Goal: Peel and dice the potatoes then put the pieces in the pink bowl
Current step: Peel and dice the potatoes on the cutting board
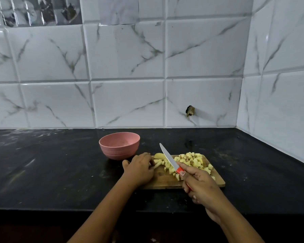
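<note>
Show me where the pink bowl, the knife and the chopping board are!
pink bowl [118,150]: head view, front outer wall.
knife [167,157]: head view, middle of blade.
chopping board [163,180]: head view, bare front part.

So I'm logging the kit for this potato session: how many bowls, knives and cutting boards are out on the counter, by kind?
Pink bowl: 1
Knife, red handle, held in the right hand: 1
Wooden cutting board, under the left hand: 1
Total: 3
The diced potato pieces on the board are too many and too small to count.
</note>
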